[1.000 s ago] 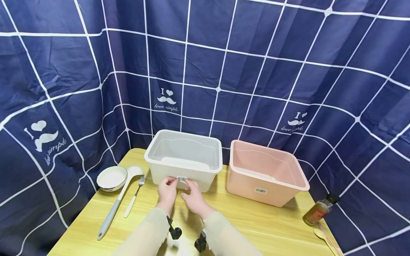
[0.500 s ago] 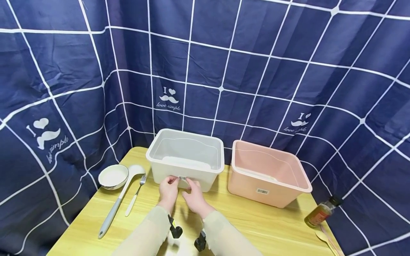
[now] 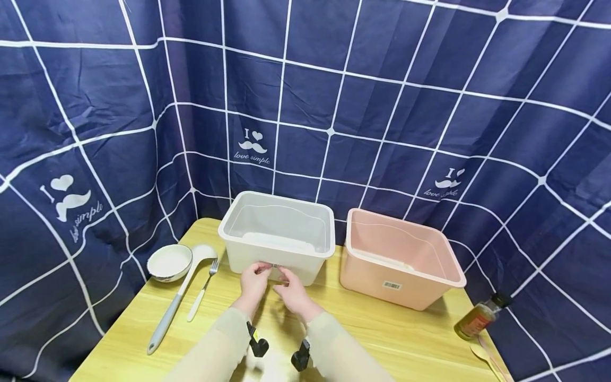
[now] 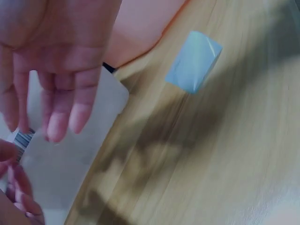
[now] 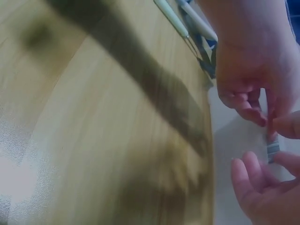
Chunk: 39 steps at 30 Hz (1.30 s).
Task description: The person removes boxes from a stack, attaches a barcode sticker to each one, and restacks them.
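A white plastic bin point(image 3: 281, 241) stands at the back of the wooden table, with a small barcode sticker point(image 5: 273, 151) on its front wall. My left hand point(image 3: 253, 284) comes in at the sticker's left end, fingers curled, thumb and forefinger seeming to pinch its edge; their exact contact is partly hidden. At the other end is my right hand point(image 3: 292, 292), its thumb and forefinger touching close by the sticker while the other fingers point(image 4: 58, 124) stay fairly straight. Both hands cover much of the sticker in the head view.
To the right stands a pink bin point(image 3: 382, 281) with its own barcode. A bowl point(image 3: 169, 263), a ladle point(image 3: 179, 300) and a fork point(image 3: 202, 292) lie left. An oil bottle point(image 3: 474, 320) and a wooden spoon point(image 3: 484, 358) are far right. A dark blue curtain point(image 3: 305, 95) hangs behind.
The left hand has edged right over the sticker, so less of the barcode shows. The right hand has shifted slightly with it. The whole view has moved a little; bins and utensils stay put.
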Motion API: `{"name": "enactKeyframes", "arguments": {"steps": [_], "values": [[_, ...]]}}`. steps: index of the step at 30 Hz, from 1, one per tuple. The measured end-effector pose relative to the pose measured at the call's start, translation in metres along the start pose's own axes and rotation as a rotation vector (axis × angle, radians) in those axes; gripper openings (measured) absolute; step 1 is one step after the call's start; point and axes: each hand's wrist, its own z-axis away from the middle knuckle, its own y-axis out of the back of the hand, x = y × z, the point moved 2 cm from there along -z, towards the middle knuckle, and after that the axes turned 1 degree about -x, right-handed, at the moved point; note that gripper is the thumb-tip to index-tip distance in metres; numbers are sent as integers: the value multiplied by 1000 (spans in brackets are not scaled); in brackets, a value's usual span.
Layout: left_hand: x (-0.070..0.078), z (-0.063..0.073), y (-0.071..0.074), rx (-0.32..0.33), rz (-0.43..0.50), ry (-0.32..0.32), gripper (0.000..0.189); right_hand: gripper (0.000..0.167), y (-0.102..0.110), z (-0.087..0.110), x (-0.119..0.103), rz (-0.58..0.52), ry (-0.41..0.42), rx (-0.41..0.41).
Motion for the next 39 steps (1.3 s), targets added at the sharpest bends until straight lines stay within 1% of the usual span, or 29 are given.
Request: {"name": "enactKeyframes", "arguments": {"steps": [2,5,9,11,13,17,19,21,23,24,26,29,32,35,37,39], "values": [[-1,0,1,-48,-33,25,17,61,1,0,1,-13,-21,-15],[0,1,3,-106,-30,56,21,63,2,2,2,-53,-38,-32],[6,0,8,-148,31,55,24,64,3,1,-2,-110,-32,-37],[8,-1,11,-165,33,54,24,63,4,1,-3,-119,-33,-41],[8,-1,13,-192,11,64,25,63,5,1,-3,-109,-45,-56],[-4,0,15,-256,-12,90,30,65,7,3,5,-66,-81,-87],[-10,0,19,-280,0,103,31,65,11,6,8,-56,-87,-88],[-13,0,26,-284,5,122,31,64,18,9,12,-76,-93,-83],[-11,-1,38,-268,-11,134,29,60,30,13,13,-115,-98,-67],[-8,-2,45,-256,-32,135,28,58,37,16,14,-140,-103,-55],[3,-5,63,-233,-87,117,25,54,54,21,14,-172,-114,-16],[26,-12,91,-179,-163,85,25,47,80,27,11,-191,-140,69],[50,-21,113,-126,-160,75,26,40,104,27,6,-203,-166,142],[71,-31,125,-66,-157,66,29,35,120,22,2,-238,-172,179],[81,-38,129,-41,-186,53,32,33,126,16,-1,-248,-165,194],[88,-44,128,-38,-223,52,37,31,128,11,-5,-255,-157,207]]}}
